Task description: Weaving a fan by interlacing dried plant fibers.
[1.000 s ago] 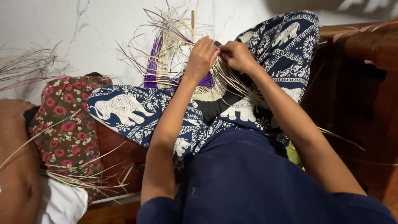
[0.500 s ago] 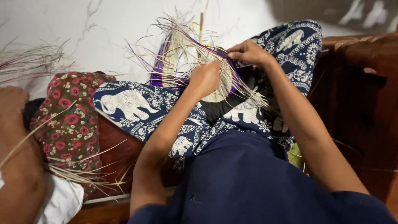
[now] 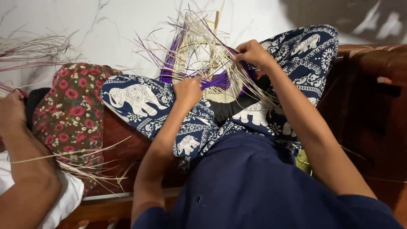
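The half-woven straw piece (image 3: 212, 80) rests on my lap, propped between my knees over the blue elephant-print trousers (image 3: 135, 95), its loose pale and purple strands fanning up toward the white marble floor (image 3: 106, 29). My left hand (image 3: 188, 91) has its grip clenched around a bunch of purple strands (image 3: 218, 79) at the lower edge; my right hand (image 3: 253, 54) pinches pale strands near the top right. I judge the weaving is mid-row: a strand is being pulled taut, and the next move calls for tucking it under its neighbours without slackening the others. The woven base is mostly hidden behind the strands and my hands. At far left another person's arm (image 3: 23, 169) is cut off, beside a red floral cloth (image 3: 72, 110).
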